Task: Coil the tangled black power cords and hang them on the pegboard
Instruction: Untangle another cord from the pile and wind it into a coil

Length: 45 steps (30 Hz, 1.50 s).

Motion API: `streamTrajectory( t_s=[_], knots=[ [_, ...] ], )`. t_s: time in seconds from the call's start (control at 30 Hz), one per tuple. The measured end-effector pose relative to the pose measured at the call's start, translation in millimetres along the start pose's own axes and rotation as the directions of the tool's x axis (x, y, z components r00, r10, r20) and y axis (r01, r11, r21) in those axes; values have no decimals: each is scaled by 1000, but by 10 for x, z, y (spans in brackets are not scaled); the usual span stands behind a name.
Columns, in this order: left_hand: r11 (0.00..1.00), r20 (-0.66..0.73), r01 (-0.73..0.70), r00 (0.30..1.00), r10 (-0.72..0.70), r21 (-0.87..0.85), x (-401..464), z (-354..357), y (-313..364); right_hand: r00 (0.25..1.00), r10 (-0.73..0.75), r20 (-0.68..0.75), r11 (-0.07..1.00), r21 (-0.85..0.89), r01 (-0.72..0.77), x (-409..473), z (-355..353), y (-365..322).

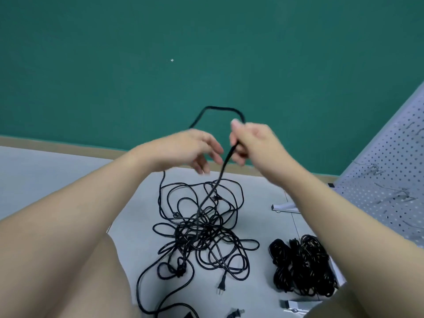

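Right hand [252, 143] fingers clamped on a black cord [223, 166] rising from the tangle [202, 226] on the floor; left hand [190, 148] fingers loosely spread, blurred, apparently holding nothing.

No readable text, labels or numbers anywhere.

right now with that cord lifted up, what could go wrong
1. The right hand pinches a black power cord that runs down into the tangled black cord pile on the floor; pulling up could tighten knots.
2. A loose two-prong plug could snag in the loops.
3. The left hand is blurred, so its hold is unclear.
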<state>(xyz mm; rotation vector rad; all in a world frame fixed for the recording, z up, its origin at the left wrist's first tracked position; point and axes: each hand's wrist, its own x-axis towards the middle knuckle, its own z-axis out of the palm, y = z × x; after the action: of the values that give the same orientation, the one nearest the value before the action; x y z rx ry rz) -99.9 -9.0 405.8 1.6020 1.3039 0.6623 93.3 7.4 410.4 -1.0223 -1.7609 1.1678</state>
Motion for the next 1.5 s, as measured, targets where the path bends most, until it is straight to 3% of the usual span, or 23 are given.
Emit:
streamTrajectory(
  t_s=[0.07, 0.13, 0.27, 0.37, 0.47, 0.53, 0.6, 0.67, 0.77, 0.83, 0.9, 0.97, 1.0, 1.07, 1.17, 1.27, 1.3, 1.37, 1.43, 1.5],
  knots=[
    [990, 244, 14, 969, -48, 138, -50, 158, -122, 994, -7, -110, 994, 105, 19, 68, -103, -52],
    [977, 350, -6, 934, -71, 214, -45, 294, -206, 984, -10, -177, 989, 145, 37, 103, -179, -58],
    [958, 244, -154, 965, 94, 243, 7, 253, -200, 979, 68, -191, 943, 334, 0, 121, -209, -51],
    [960, 28, -280, 959, 280, -12, -14, 155, -47, 986, 166, -6, 904, 401, -149, 35, -52, 23],
    [882, -214, -351, 932, 294, -316, 4, 21, 88, 908, 258, 331, 917, 212, -338, -137, 220, 181],
    [837, -293, -366, 920, 260, -406, 22, -71, 111, 873, 261, 412, 958, -1, -286, -210, 375, 309],
    [822, -334, -351, 919, 210, -449, 34, -143, 76, 888, 216, 406, 958, -262, -114, -256, 470, 381],
    [823, -361, -335, 917, 173, -459, 62, -196, 23, 926, 139, 352, 891, -451, 38, -248, 475, 383],
    [897, -380, -284, 913, 145, -340, 85, -275, -77, 972, -29, 235, 867, -478, 141, -183, 408, 252],
    [962, -282, -204, 948, 149, -179, 49, -295, -180, 983, -156, 94, 913, -367, 179, -124, 345, 84],
    [992, 42, -114, 992, 116, -45, -19, -209, -282, 974, -222, -52, 954, -219, 206, -65, 285, -101],
    [999, 413, -15, 911, -6, 47, -75, -12, -354, 967, -225, -121, 972, -95, 215, -31, 267, -217],
    [996, 514, 19, 855, -61, 88, -89, 97, -372, 967, -217, -133, 976, -57, 211, -15, 275, -233],
    [992, 542, 32, 835, -95, 125, -78, 248, -370, 972, -184, -149, 982, 9, 188, 7, 316, -228],
    [1000, 422, 14, 907, -11, -5, -93, 214, -245, 973, -75, -217, 986, 132, 105, 55, 338, -194],
    [955, 106, -93, 986, 127, -280, -163, -23, -46, 975, 10, -224, 995, 103, 14, 114, 292, -123],
    [914, -18, -150, 988, 155, -378, -173, -113, -4, 986, 60, -156, 996, 72, -49, 111, 295, -98],
    [831, -209, -249, 964, 163, -497, -163, -265, 7, 968, 225, 110, 972, 43, -230, 52, 317, -51],
    [819, -305, -285, 942, 142, -498, -138, -360, -52, 830, 337, 444, 912, 67, -406, -50, 351, -47],
    [866, -331, -268, 935, 129, -421, -137, -400, -114, 709, 331, 622, 862, 106, -495, -153, 390, -92]
  ],
)
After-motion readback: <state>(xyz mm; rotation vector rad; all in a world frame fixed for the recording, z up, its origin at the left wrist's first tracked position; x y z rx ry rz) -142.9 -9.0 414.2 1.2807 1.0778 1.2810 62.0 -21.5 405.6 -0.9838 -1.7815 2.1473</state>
